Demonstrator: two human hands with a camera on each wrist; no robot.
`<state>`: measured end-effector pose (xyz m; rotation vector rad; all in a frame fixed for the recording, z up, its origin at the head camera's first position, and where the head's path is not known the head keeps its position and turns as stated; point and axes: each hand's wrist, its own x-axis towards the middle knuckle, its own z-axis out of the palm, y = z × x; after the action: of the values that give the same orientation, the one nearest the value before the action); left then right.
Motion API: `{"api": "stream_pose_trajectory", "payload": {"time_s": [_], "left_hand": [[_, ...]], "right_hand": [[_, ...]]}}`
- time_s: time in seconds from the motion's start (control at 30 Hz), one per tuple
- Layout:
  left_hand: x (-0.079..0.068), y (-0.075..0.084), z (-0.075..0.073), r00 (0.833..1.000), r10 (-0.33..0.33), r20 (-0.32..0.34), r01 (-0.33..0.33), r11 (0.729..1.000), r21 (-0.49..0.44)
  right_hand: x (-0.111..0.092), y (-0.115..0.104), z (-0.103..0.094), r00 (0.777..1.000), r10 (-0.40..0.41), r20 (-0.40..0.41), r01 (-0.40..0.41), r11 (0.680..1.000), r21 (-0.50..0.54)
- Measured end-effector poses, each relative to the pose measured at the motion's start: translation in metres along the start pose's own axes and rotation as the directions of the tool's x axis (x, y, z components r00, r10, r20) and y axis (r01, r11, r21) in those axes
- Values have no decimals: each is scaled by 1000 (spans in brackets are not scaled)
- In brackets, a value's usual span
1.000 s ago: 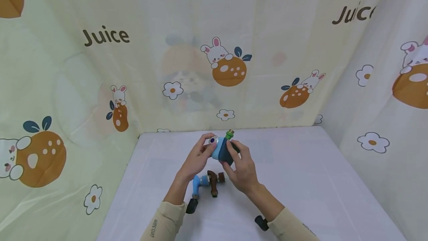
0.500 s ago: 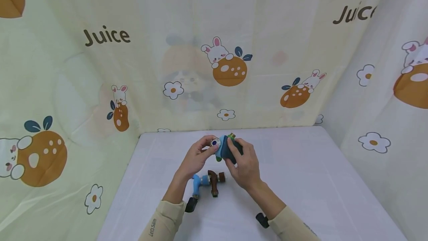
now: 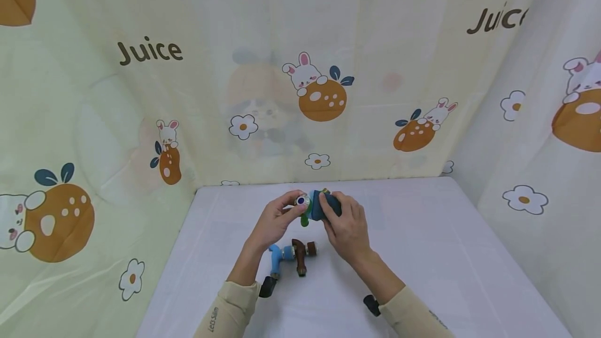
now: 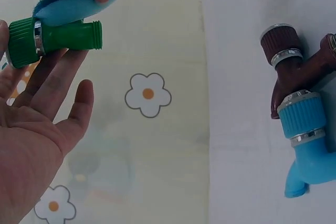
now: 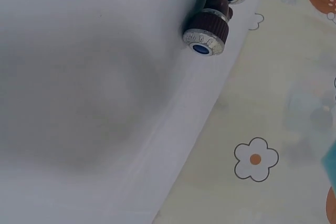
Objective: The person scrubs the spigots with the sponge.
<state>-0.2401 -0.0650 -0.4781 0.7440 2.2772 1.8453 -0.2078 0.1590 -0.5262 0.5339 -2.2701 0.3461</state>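
Note:
My left hand (image 3: 277,220) pinches a green tap (image 4: 52,38) by its ribbed knob, whose silver cap with a dark blue centre faces the head camera. In the left wrist view the tap's threaded end points right, above the spread fingers. My right hand (image 3: 349,231) holds a two-tone blue sponge (image 4: 79,11), dark and fuzzy on one side and light blue on the other, pressed over the tap's body. The sponge hides much of the tap in the head view. In the right wrist view only a light blue corner shows at the right edge.
On the white table (image 3: 422,254), below the hands, lie a light blue tap (image 3: 276,262) and a brown tap (image 3: 299,257) close together. A patterned curtain (image 3: 263,93) hangs behind the table's far edge. Black devices (image 3: 267,287) sit by both wrists.
The right hand and sponge have shifted slightly right and turned over the tap. A green part now shows below the knob, while the tap's upper end is more covered. The left hand moved little.

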Motion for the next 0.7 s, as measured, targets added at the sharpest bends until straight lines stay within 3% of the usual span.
{"api": "stream_pose_trajectory", "payload": {"time_s": [0.27,0.47,0.57,0.7], "left_hand": [[-2,0,0,999,-30,14,30,999,30],[-2,0,2,999,-36,-1,36,999,6],[-2,-1,2,999,-49,-21,49,999,1],[-2,-3,1,995,-89,-50,87,996,-35]], "right_hand": [[-3,6,0,999,-44,-2,43,993,-112],[-6,14,1,994,-80,-78,67,985,-160],[-6,20,3,992,-55,-115,38,989,-146],[-7,27,3,994,42,-105,-51,995,-88]]}}
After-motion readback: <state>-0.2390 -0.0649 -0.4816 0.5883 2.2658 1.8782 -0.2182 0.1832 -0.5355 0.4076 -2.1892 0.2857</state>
